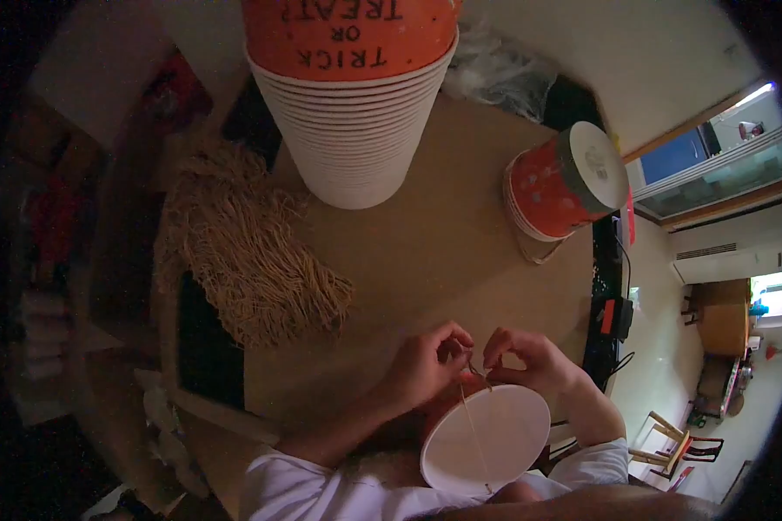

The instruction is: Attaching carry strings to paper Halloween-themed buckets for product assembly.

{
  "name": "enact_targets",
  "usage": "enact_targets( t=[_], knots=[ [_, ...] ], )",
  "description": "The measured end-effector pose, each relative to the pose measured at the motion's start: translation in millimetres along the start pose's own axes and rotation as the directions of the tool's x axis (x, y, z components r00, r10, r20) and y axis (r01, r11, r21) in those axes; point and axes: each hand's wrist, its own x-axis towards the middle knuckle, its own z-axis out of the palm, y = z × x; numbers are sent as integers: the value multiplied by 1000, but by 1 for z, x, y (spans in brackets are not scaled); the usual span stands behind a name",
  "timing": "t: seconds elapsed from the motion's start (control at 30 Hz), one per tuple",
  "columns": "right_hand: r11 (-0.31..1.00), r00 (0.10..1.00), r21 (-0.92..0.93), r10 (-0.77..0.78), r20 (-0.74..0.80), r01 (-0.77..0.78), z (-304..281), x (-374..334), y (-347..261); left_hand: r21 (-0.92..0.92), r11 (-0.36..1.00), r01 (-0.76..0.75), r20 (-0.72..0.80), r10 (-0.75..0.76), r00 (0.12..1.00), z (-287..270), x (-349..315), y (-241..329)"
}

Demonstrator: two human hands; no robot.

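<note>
At the near edge of the table, a paper bucket (487,438) rests against me with its white round opening facing up. A strip of its orange side shows on the left. A thin tan cord (467,417) crosses the opening from the far rim to the near rim. Just beyond the far rim, my left hand (430,365) is closed in a pinch on the cord. Close beside it on the right, my right hand (530,360) also pinches the cord near the rim. The cord's end between the fingertips is too small to make out clearly.
A tall stack of nested paper buckets (356,130), orange at its far end, lies across the back. Left of it spreads a big bundle of tan cords (243,252). An orange bucket with a green band (565,182) is at right. Clear plastic wrap (500,74) lies behind.
</note>
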Motion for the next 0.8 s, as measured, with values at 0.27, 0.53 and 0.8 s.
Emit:
enact_targets(
  t=[0.27, 0.53, 0.8],
  knots=[
    [957, 995, -274, -96, 17, 97, 2, 12, -6, -203, 979, 22, 40, -14, 999, -6, 2, -13],
    [875, 971, -434, -239, 2, 216, 4, 15, -1, 257, 960, -113, 131, 81, 988, -15, -2, 7],
    [836, 955, -479, -296, 19, 268, 0, 15, 13, 133, 989, -65, 56, 58, 997, -7, 0, 5]
  ],
)
